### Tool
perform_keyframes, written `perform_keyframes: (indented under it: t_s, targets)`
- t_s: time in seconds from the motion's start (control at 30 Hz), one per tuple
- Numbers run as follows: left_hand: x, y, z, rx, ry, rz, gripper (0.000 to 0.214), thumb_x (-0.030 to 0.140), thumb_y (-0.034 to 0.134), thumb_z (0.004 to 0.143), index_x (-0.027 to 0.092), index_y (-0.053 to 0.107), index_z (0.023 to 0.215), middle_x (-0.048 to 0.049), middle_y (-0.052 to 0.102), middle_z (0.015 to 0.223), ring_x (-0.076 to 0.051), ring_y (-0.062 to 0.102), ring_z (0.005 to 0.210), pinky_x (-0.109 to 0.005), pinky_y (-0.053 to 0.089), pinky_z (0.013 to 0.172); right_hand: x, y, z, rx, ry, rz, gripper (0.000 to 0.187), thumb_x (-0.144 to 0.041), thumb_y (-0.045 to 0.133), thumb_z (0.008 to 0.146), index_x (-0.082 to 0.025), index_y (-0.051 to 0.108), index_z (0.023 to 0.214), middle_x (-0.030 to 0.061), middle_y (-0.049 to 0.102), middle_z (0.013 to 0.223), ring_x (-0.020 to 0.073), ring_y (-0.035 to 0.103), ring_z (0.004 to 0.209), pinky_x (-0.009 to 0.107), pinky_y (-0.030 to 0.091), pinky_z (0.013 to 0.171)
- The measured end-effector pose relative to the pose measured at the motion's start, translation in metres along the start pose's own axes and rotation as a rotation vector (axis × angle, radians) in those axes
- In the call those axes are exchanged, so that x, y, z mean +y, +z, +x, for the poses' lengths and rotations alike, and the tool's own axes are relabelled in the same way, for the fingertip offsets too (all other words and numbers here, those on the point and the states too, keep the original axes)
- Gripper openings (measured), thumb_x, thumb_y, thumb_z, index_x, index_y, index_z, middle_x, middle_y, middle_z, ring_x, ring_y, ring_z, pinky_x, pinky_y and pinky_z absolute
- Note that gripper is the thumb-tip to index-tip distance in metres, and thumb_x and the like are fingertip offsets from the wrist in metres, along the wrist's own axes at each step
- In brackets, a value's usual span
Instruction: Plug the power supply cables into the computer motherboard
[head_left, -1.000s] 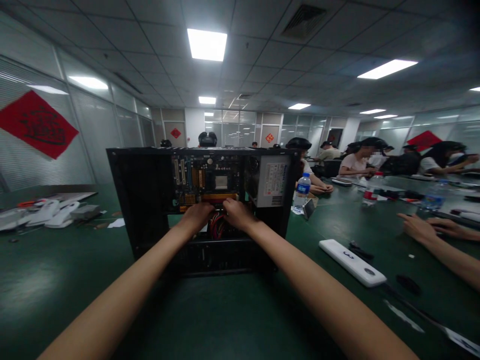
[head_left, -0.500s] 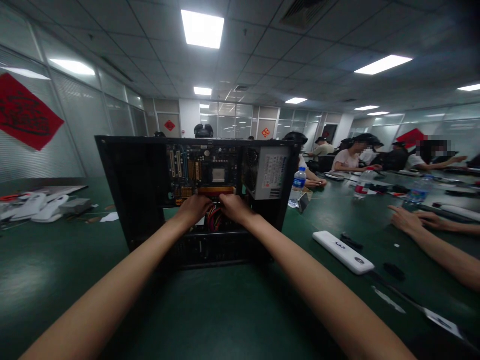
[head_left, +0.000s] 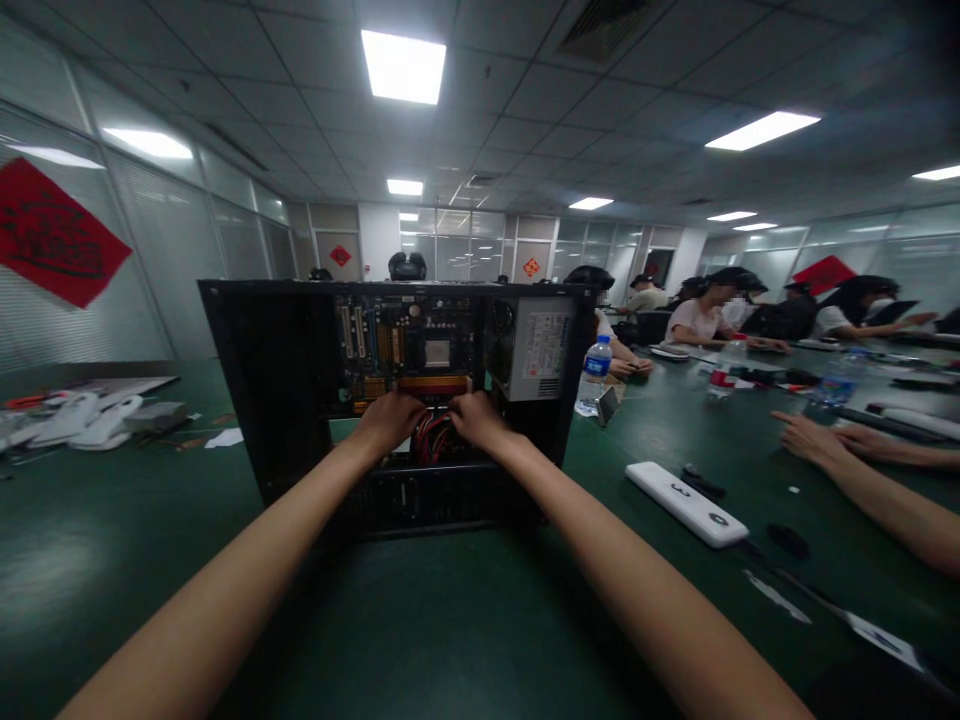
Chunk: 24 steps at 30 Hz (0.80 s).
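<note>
An open black computer case (head_left: 259,400) stands upright on the green table, its inside facing me. Within it I see a motherboard (head_left: 409,312) with a bare square processor socket area (head_left: 437,353) and orange-yellow memory slots (head_left: 433,385). My left hand (head_left: 390,422) and my right hand (head_left: 478,418) reach in just below those slots, fingers curled and closed at either end. Whatever the fingertips grip is hidden from view. Between the hands hangs a bundle of red, yellow and black cables (head_left: 430,438). A silver power supply (head_left: 536,350) fills the upper right corner.
To the right lie a white power bank (head_left: 686,503) with a cable and small black pieces. A water bottle (head_left: 597,368) stands beside the case. Another person's hands (head_left: 814,440) rest at the far right. White items (head_left: 97,418) and a grey box (head_left: 155,416) sit left.
My right hand has shifted slightly to the right, widening the gap between the hands and showing more of the cables. The left hand stays nearly in place.
</note>
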<state>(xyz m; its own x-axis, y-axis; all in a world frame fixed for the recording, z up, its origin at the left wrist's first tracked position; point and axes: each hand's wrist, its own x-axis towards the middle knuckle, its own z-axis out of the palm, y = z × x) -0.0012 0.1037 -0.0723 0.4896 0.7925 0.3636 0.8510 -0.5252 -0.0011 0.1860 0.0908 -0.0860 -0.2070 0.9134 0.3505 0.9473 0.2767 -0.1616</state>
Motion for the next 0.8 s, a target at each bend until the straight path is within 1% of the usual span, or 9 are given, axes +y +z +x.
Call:
perform_keyframes:
  t_s: [0.23, 0.37, 0.5, 0.7, 0.8]
  targets:
    - [-0.0008, 0.0025, 0.0014, -0.004, -0.021, 0.017, 0.034, 0.036, 0.046, 0.096, 0.024, 0.075, 0.109, -0.0075, 0.077, 0.105, -0.023, 0.071, 0.096, -0.028, 0.049, 0.077, -0.0004, 0.0011, 0.0009, 0.018, 0.008, -0.011, 0.028, -0.022, 0.051, 0.094, -0.018, 0.076, 0.106, 0.0116, 0.074, 0.107, 0.0222, 0.068, 0.103, 0.027, 0.047, 0.087]
    - [-0.0022, 0.0024, 0.0039, -0.008, 0.008, 0.029, 0.033, 0.034, 0.047, 0.095, 0.022, 0.076, 0.107, -0.0098, 0.077, 0.105, -0.023, 0.071, 0.095, -0.028, 0.049, 0.077, -0.0017, -0.0004, 0.0015, 0.031, 0.028, -0.026, 0.027, -0.023, 0.052, 0.093, -0.018, 0.077, 0.103, 0.0127, 0.075, 0.104, 0.0232, 0.070, 0.099, 0.028, 0.047, 0.082]
    - [-0.0009, 0.0000, 0.0059, -0.027, 0.035, 0.024, 0.031, 0.031, 0.049, 0.094, 0.022, 0.078, 0.101, -0.0104, 0.077, 0.099, -0.023, 0.072, 0.092, -0.027, 0.048, 0.076, -0.0010, -0.0002, 0.0027, 0.043, 0.025, -0.025, 0.027, -0.022, 0.052, 0.092, -0.020, 0.077, 0.102, 0.0108, 0.075, 0.103, 0.0219, 0.070, 0.097, 0.026, 0.047, 0.079]
    - [0.0003, 0.0015, 0.0050, -0.015, -0.010, 0.005, 0.031, 0.032, 0.050, 0.094, 0.021, 0.077, 0.107, -0.0116, 0.077, 0.103, -0.025, 0.071, 0.096, -0.029, 0.048, 0.077, 0.0018, 0.0040, 0.0049, 0.057, 0.021, -0.014, 0.025, -0.020, 0.053, 0.091, -0.018, 0.076, 0.101, 0.0106, 0.076, 0.102, 0.0215, 0.070, 0.097, 0.026, 0.047, 0.080]
    - [0.0007, 0.0007, 0.0023, -0.003, -0.033, -0.009, 0.032, 0.034, 0.051, 0.093, 0.023, 0.076, 0.109, -0.0092, 0.077, 0.103, -0.024, 0.071, 0.095, -0.028, 0.047, 0.075, 0.0025, 0.0004, 0.0013, 0.075, 0.018, 0.008, 0.025, -0.020, 0.053, 0.092, -0.016, 0.074, 0.105, 0.0104, 0.075, 0.104, 0.0207, 0.069, 0.098, 0.025, 0.047, 0.081]
